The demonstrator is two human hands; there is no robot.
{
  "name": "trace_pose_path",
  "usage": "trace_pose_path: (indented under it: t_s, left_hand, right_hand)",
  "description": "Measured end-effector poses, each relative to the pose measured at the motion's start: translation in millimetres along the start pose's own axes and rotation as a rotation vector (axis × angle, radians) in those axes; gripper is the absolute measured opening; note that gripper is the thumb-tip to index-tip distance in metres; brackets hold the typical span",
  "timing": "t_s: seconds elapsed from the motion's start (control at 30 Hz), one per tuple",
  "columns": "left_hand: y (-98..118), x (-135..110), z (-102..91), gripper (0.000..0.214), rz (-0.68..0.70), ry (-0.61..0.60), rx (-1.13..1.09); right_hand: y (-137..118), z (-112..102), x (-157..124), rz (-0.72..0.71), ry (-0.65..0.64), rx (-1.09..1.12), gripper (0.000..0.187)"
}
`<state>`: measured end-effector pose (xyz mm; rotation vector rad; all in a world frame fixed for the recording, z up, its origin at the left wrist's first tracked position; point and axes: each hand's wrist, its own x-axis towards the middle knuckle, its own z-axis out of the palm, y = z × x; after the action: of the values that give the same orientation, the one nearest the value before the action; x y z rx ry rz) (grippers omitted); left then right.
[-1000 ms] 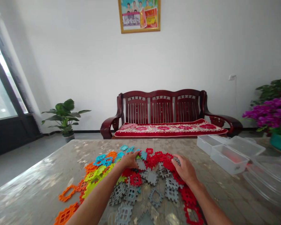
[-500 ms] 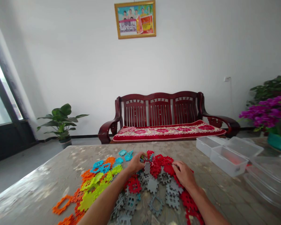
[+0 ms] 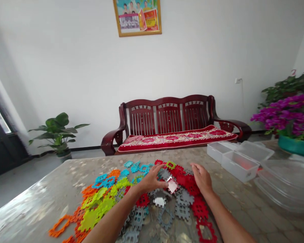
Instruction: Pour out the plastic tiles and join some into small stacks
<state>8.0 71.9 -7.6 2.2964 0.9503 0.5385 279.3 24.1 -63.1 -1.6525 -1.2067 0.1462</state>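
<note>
1. Grey, red, lime, orange and blue toothed plastic pieces, head view: a loose spread on the patterned table, roughly grouped by colour, many overlapping.
2. Left hand: reaches over the middle of the spread, with thumb and forefinger well apart and the gap facing right. A pair of grey pieces lies at this gap; whether the skin touches them cannot be told.
3. Right hand: at the right edge of the red pieces, fingers extended and uncurled, the spacing between them hard to make out; contact with the pieces is likewise unclear.
4. Between the hands: a glossy red piece catches the light just beside the left thumb, and a lime ring piece lies beyond it at the far edge.
5. Left of the left forearm: lime pieces in an overlapping band, blue pieces farther off, and an orange frame piece at the outer edge.
6. Right side of the table: a clear box, transparent lids and purple flowers in a teal pot.
7. Background: a dark red wooden bench bearing a patterned mat.
</note>
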Motion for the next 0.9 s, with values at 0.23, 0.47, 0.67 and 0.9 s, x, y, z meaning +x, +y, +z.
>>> trace_pose_path:
  t_s: [0.23,0.47,0.67,0.9]
  left_hand:
    - [16.3,-3.2,32.7,0.087,0.006,-0.061,0.439]
    - [13.5,4.1,36.6,0.031,0.092,0.099,0.388]
    - [-3.7,5.7,17.9,0.023,-0.141,0.344,0.290]
    - [30.0,-17.1,27.7,0.059,-0.100,0.227,0.416]
  right_hand:
    - [14.7,-9.8,-0.4,0.065,-0.013,-0.242,0.049]
    - [16.2,-7.9,-3.8,0.072,-0.105,-0.253,0.049]
    - [15.3,-5.5,-3.3,0.056,-0.100,-0.163,0.048]
    - [4.4,4.7,-5.1,0.107,-0.116,0.201,0.049]
